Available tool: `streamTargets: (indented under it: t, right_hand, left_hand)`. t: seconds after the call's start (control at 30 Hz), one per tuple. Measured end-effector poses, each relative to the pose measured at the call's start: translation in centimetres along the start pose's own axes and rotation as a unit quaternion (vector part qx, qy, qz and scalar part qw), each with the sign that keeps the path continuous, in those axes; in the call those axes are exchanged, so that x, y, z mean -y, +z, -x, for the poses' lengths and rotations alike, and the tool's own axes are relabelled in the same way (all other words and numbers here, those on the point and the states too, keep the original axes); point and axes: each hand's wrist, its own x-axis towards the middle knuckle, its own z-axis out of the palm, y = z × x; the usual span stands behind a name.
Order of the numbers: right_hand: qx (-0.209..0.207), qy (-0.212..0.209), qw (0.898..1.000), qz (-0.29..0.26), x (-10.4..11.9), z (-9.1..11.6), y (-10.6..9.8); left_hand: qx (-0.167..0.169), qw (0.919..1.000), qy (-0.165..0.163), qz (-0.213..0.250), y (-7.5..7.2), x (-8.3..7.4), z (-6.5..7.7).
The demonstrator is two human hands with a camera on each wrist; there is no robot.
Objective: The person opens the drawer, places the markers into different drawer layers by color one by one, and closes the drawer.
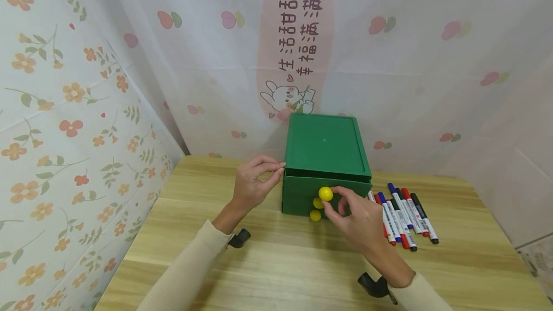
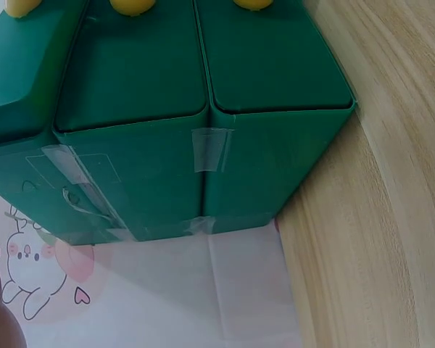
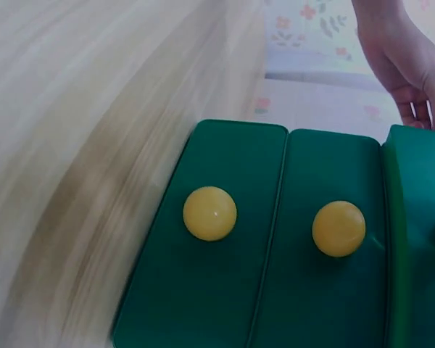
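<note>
A small green cabinet (image 1: pixel 324 140) with three stacked drawers stands at the back of the table, each drawer bearing a round yellow knob. My right hand (image 1: pixel 360 220) pinches the top knob (image 1: pixel 325 194) between thumb and fingers. The top drawer (image 1: pixel 302 184) sits slightly out, with a dark gap under the cabinet's lid and its front proud of the middle drawer (image 3: pixel 319 297) in the right wrist view. At the cabinet's upper left edge, my left hand (image 1: pixel 252 184) touches the side with its fingertips. The middle knob (image 3: pixel 338 228) and bottom knob (image 3: pixel 210 214) are untouched.
Several whiteboard markers (image 1: pixel 406 215) with red, blue and black caps lie to the right of the cabinet. A patterned curtain (image 1: pixel 216 85) hangs right behind it. Clear tape (image 2: pixel 212 148) runs across the cabinet's side. The wooden table (image 1: pixel 268 263) extends in front.
</note>
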Motion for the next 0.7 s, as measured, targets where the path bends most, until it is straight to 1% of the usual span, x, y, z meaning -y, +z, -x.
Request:
streamTargets:
  t: [0.27,0.5,0.7]
  right_hand:
    - [-0.051,-0.019,0.998,0.011,0.6,1.0,0.5]
    - [-0.04,0.002,0.999,-0.011,1.3,1.8,0.1]
    - [-0.062,-0.006,0.998,-0.016,1.6,2.3,0.2]
  left_hand:
    - [-0.002,0.9999,0.008,0.011,0.1,0.0,0.0]
    - [-0.001,0.9999,0.008,0.008,0.1,0.1,0.0]
    - [-0.004,0.9999,0.011,0.009,0.1,0.1,0.1]
